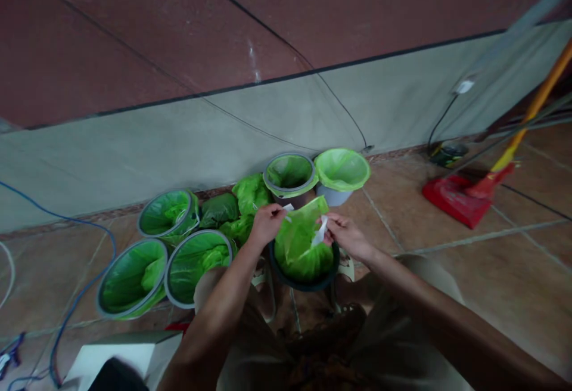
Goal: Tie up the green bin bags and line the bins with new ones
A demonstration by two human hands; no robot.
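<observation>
Between my feet stands a dark bin (313, 286), with a light green plastic bag (297, 233) bunched in it and pulled up above its rim. At the bag's upper left edge, my left hand (268, 222) is closed in a pinch on a small white strip (289, 207). My right hand (346, 233) pinches a longer white strip (320, 231) at the bag's right side. Whether the strips are ties or tape on the bag, I cannot tell. The lower part of the bag is hidden inside the bin.
Several green-lined buckets stand left (199, 304) and against the wall, a pale one (342, 179) at right. Bundled green bags (252, 193) lie between. A red dustpan (456, 200), a small dark can (448, 154), a blue hose (84, 286) and a white box (116, 358) surround me.
</observation>
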